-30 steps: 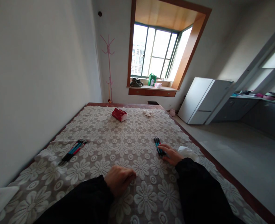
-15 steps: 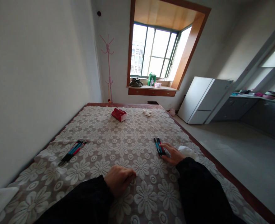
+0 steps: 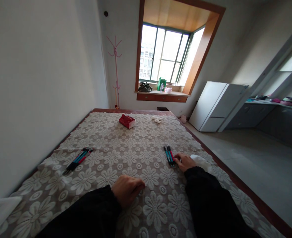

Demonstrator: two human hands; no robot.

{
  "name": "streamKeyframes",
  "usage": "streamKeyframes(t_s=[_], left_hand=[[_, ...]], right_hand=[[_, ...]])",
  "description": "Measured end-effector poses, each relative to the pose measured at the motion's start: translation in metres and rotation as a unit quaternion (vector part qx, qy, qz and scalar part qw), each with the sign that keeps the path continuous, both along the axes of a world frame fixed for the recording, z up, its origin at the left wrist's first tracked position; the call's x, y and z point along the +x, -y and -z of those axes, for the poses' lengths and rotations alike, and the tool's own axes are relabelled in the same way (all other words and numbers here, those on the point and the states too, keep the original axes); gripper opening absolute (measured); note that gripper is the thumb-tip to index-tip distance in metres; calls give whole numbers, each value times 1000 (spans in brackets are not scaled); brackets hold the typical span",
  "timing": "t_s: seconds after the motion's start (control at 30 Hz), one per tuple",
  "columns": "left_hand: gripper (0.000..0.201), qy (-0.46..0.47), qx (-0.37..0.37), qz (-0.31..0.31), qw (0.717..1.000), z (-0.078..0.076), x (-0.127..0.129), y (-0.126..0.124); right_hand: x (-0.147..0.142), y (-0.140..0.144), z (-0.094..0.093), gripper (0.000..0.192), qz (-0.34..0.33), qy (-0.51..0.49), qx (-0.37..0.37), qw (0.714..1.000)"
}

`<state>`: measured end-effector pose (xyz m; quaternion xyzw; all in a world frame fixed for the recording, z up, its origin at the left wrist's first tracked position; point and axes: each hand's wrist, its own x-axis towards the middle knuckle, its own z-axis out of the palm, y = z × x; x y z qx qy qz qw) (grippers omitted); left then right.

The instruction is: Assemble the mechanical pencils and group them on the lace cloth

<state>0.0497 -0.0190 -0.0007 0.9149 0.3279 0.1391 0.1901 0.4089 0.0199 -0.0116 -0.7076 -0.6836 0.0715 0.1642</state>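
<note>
My left hand (image 3: pixel 127 190) rests as a loose fist on the flowered tablecloth (image 3: pixel 133 145), with no object showing in it. At the right, a row of several pens (image 3: pixel 168 155) in black, teal and red lies side by side. My right hand (image 3: pixel 185 162) is just right of this row, its thumb and fingertips drawn together against the lower end of the red pen (image 3: pixel 171 153); what lies between the fingertips, if anything, is hidden. A second bunch of similar pens (image 3: pixel 79 159) lies slanted on the left, away from both hands.
A red tissue pack (image 3: pixel 127 121) and a crumpled white tissue (image 3: pixel 157 120) lie toward the far end. White material (image 3: pixel 200 162) sits behind my right wrist. A white sheet (image 3: pixel 2 211) is at the near left corner. The wall borders the table's left side.
My right hand has shifted slightly right, its fingers drawing back from over the pens to their right side. The left hand has stayed in place.
</note>
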Motion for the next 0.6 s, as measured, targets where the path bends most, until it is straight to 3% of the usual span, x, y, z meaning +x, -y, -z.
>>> streamKeyframes(t_s=[0.47, 0.6], left_hand=[[31, -5, -7, -4, 1000, -3, 0, 0], [29, -2, -7, -1, 1000, -2, 0, 0]], right_hand=[[-8, 2, -9, 11, 65, 38, -10, 997], [-4, 2, -8, 19, 77, 63, -17, 995]])
